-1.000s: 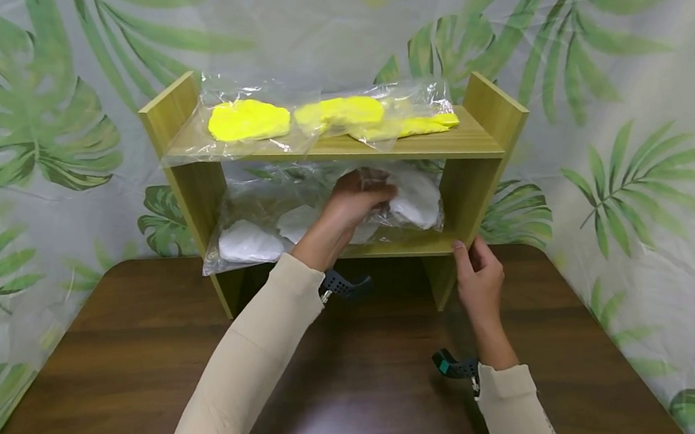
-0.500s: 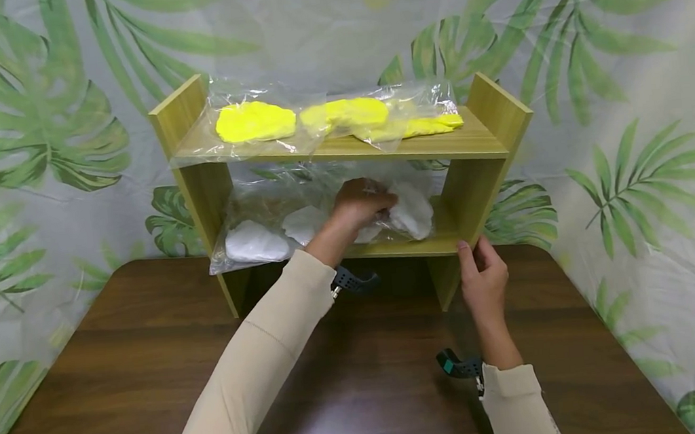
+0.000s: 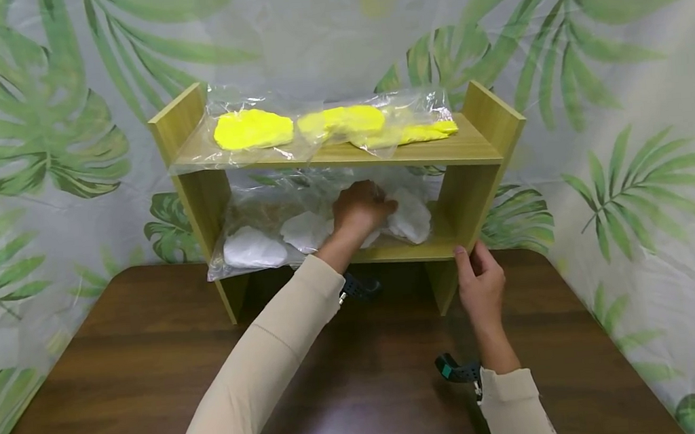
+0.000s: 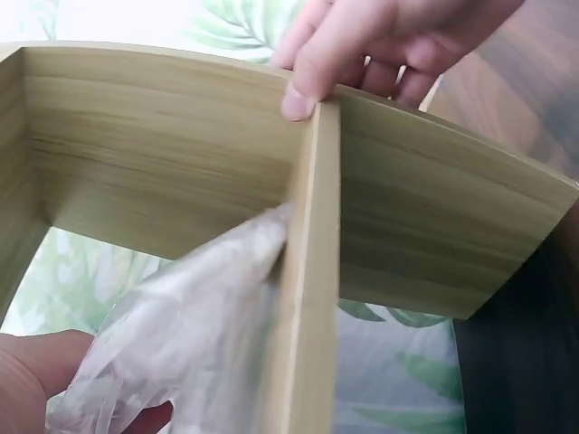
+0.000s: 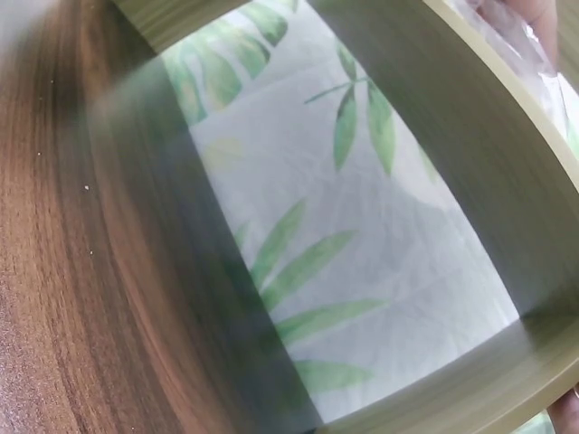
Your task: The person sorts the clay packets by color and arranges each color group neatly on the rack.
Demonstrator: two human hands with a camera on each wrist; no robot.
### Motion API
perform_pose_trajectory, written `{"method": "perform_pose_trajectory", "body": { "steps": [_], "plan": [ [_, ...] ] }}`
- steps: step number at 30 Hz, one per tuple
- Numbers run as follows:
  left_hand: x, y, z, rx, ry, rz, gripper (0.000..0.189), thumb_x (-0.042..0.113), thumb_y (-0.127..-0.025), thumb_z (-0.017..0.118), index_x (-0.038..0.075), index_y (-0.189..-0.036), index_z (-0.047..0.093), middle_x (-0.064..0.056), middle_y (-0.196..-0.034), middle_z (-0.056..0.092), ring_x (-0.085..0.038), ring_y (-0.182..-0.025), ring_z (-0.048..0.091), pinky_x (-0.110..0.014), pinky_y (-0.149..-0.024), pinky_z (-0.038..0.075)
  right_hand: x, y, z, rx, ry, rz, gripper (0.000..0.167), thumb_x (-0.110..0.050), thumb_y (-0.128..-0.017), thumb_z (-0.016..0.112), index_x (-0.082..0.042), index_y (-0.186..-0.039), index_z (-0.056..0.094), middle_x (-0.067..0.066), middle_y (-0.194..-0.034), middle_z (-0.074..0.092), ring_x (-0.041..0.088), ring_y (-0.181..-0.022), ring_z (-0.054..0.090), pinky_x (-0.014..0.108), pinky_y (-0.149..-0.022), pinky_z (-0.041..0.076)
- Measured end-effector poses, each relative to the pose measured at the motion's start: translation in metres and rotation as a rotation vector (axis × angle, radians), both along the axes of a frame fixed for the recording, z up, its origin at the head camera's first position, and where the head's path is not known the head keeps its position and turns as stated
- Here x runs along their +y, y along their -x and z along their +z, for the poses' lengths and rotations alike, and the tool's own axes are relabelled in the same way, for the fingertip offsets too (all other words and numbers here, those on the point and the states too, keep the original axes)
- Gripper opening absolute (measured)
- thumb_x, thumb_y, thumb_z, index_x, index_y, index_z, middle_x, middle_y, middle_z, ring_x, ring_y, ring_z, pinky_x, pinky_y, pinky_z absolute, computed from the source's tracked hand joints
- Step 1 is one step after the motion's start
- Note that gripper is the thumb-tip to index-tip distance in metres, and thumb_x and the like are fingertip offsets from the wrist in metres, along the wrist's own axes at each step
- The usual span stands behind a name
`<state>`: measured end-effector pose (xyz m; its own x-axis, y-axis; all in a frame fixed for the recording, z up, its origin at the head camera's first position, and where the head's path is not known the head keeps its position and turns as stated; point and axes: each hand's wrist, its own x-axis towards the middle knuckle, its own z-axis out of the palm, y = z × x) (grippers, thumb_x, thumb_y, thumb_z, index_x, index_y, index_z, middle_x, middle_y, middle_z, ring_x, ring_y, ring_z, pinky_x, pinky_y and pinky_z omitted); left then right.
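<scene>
My left hand [image 3: 359,210] pinches a clear plastic bag with a white lump [image 3: 410,219] in it, at the right part of the lower shelf. In the left wrist view the lower tip of this bag [image 4: 204,312] touches the shelf board, and thumb and a fingertip show at its upper end. My right hand [image 3: 481,285] grips the wooden shelf unit [image 3: 485,189] at its right side panel, where the lower board joins it. Beside the left hand, on the same board, lie more bagged white lumps [image 3: 255,248]; the forearm partly hides some.
On the top board lie several clear bags with bright yellow lumps [image 3: 253,129], some hanging over the front edge. The unit stands on a dark brown wooden table [image 3: 360,379]. Behind it hangs a leaf-patterned cloth [image 3: 629,208].
My left hand has lowered the bagged white lump onto the lower board and moved slightly down. The right hand keeps its hold on the side panel.
</scene>
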<state>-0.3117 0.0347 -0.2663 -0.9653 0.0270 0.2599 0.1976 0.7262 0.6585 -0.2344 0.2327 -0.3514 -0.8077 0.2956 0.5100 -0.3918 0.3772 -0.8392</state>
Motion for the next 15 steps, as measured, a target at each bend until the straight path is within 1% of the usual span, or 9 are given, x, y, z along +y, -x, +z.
{"method": "perform_pose_trajectory", "body": {
  "steps": [1,3,5,7,10,12,15],
  "plan": [
    [0.001,0.000,-0.001,0.000,0.013,0.005,0.020,0.037,-0.087,0.067,0.018,-0.085,0.065,0.006,-0.087,0.063,-0.018,-0.087,0.059,-0.043,-0.088,0.042,0.000,0.001,0.000,0.002,0.000,-0.001,0.026,-0.014,-0.097,0.057,0.001,-0.116,0.065,0.020,-0.106,0.068,0.012,-0.088,0.064,0.014,-0.069,0.046],
    [0.002,0.000,-0.001,0.002,0.040,0.003,0.021,0.039,-0.087,0.066,0.018,-0.086,0.064,0.005,-0.088,0.064,-0.020,-0.087,0.059,-0.050,-0.093,0.037,0.001,0.003,-0.001,0.010,0.001,-0.002,0.025,-0.014,-0.097,0.057,0.001,-0.115,0.066,0.019,-0.105,0.069,0.011,-0.087,0.064,0.014,-0.069,0.046],
    [0.003,0.000,-0.002,0.012,0.064,0.000,0.023,0.039,-0.087,0.067,0.017,-0.081,0.063,0.003,-0.083,0.064,-0.021,-0.084,0.058,-0.054,-0.093,0.034,0.004,0.009,-0.006,0.017,0.003,0.001,0.024,-0.016,-0.097,0.057,-0.001,-0.114,0.066,0.018,-0.105,0.069,0.008,-0.086,0.063,0.013,-0.069,0.046],
    [0.003,0.001,-0.004,0.021,0.098,0.009,0.024,0.039,-0.086,0.068,0.017,-0.077,0.061,0.003,-0.080,0.062,-0.023,-0.083,0.056,-0.053,-0.092,0.033,0.008,0.017,-0.014,0.022,0.005,-0.002,0.025,-0.019,-0.097,0.058,-0.004,-0.115,0.067,0.016,-0.106,0.069,0.005,-0.086,0.063,0.013,-0.069,0.046],
    [0.004,0.001,-0.007,0.029,0.182,0.046,0.028,0.044,-0.083,0.069,0.018,-0.075,0.060,0.002,-0.082,0.062,-0.026,-0.085,0.054,-0.050,-0.087,0.034,0.013,0.026,-0.025,0.024,0.008,-0.010,0.027,-0.025,-0.097,0.058,-0.010,-0.117,0.068,0.011,-0.108,0.070,0.002,-0.088,0.062,0.014,-0.071,0.046],
    [0.006,0.001,-0.008,0.031,0.238,0.075,0.030,0.048,-0.083,0.069,0.020,-0.076,0.060,0.000,-0.087,0.061,-0.028,-0.090,0.053,-0.049,-0.085,0.034,0.014,0.028,-0.029,0.018,0.006,-0.018,0.028,-0.028,-0.097,0.058,-0.012,-0.119,0.067,0.010,-0.109,0.069,0.001,-0.089,0.062,0.014,-0.072,0.047],
    [0.009,0.001,-0.009,0.043,0.302,0.125,0.037,0.054,-0.081,0.069,0.018,-0.077,0.060,-0.005,-0.092,0.058,-0.030,-0.095,0.051,-0.049,-0.086,0.034,0.016,0.027,-0.030,0.007,0.007,-0.014,0.030,-0.032,-0.097,0.058,-0.014,-0.120,0.067,0.008,-0.110,0.069,0.002,-0.089,0.063,0.015,-0.071,0.048]
  ]
}}
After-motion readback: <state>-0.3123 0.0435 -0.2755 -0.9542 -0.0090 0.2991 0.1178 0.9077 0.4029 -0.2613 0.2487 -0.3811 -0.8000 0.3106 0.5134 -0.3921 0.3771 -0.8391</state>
